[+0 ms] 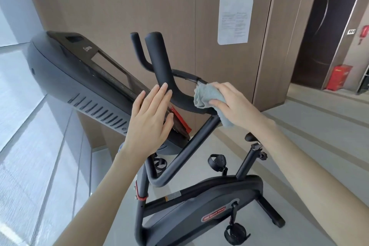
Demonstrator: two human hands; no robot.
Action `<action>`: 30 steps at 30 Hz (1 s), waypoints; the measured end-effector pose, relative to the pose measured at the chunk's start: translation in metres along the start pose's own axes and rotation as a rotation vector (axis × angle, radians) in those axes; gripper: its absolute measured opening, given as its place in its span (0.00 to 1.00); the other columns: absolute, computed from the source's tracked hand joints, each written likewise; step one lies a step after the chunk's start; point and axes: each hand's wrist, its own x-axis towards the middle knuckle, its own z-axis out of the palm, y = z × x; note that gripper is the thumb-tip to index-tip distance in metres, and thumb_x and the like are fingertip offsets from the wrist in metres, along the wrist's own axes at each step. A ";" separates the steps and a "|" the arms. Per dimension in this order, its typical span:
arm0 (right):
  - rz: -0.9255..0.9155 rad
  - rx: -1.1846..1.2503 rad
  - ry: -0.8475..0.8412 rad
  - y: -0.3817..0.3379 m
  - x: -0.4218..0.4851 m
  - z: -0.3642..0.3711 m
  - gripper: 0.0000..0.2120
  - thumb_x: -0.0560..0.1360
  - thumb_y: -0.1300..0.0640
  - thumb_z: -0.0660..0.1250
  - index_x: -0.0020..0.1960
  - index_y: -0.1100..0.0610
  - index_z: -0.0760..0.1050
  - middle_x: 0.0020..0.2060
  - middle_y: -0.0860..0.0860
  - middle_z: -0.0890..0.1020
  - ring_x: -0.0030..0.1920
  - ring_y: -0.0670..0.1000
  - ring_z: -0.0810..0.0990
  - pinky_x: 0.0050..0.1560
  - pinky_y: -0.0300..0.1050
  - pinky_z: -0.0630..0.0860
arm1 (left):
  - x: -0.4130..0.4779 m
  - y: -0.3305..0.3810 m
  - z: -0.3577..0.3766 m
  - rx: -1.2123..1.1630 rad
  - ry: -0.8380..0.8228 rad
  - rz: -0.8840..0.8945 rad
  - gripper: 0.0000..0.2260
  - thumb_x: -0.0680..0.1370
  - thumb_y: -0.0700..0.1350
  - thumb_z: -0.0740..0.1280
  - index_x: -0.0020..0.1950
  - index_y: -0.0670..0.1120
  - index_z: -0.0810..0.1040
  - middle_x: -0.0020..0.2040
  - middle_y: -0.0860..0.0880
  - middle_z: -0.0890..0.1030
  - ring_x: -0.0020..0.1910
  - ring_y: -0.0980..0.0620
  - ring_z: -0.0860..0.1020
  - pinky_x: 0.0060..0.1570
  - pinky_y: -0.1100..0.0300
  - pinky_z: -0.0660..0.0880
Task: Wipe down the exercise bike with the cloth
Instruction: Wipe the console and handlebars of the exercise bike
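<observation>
Bike handlebar (159,60) under my right hand (229,104), fingers clamped round cloth (207,94); left hand (151,118) fingers straight. I'd wipe firmly lengthwise.

Nothing here can be read for certain. The console (79,78) carries a small pale logo and word towards 11 o'clock, too blurred to spell. A printed sheet (235,19) on the wall panel (139,6) at 1 o'clock shows two columns of illegible fine print. A red oval label (214,213) on the exercise bike (225,191) at 6 o'clock bears unreadable white lettering.
</observation>
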 end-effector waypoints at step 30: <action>-0.380 -0.439 0.423 0.031 -0.028 0.050 0.21 0.68 0.69 0.70 0.60 0.69 0.74 0.47 0.62 0.80 0.49 0.59 0.80 0.67 0.58 0.67 | 0.003 0.041 0.021 0.136 0.057 -0.041 0.21 0.80 0.47 0.56 0.70 0.39 0.69 0.71 0.42 0.70 0.72 0.44 0.64 0.73 0.44 0.53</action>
